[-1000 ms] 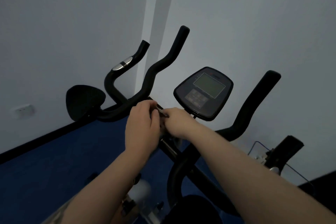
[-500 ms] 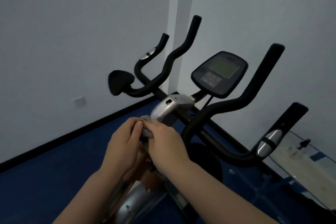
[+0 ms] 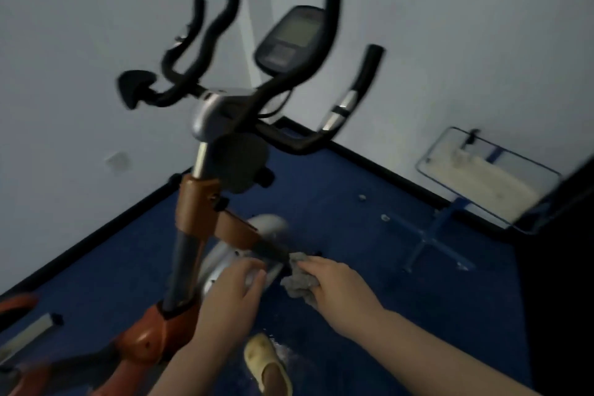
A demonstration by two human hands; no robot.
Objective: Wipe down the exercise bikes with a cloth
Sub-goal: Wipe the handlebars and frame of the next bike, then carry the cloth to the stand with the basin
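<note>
Here, right hand (image 3: 334,286) pinches crumpled grey cloth (image 3: 300,283) against orange-framed exercise bike (image 3: 205,199) (blurred); left hand (image 3: 234,291) rests spread, fingers relaxed.

blue floor (image 3: 337,202), exercise bike (image 3: 199,202), yellow slipper (image 3: 263,360)

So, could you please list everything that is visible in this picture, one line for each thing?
exercise bike: one, orange frame, centre
handlebars: one set, black, top of bike
console: one, dark with grey screen, on handlebars
flywheel: one, silver, low on bike
cloth: one, grey, at dark bar by flywheel
board on stand: one, pale, blue frame, right by wall
floor: blue
slipper: one, yellow, bottom centre
left hand: rests on flywheel
right hand: grips cloth
</note>
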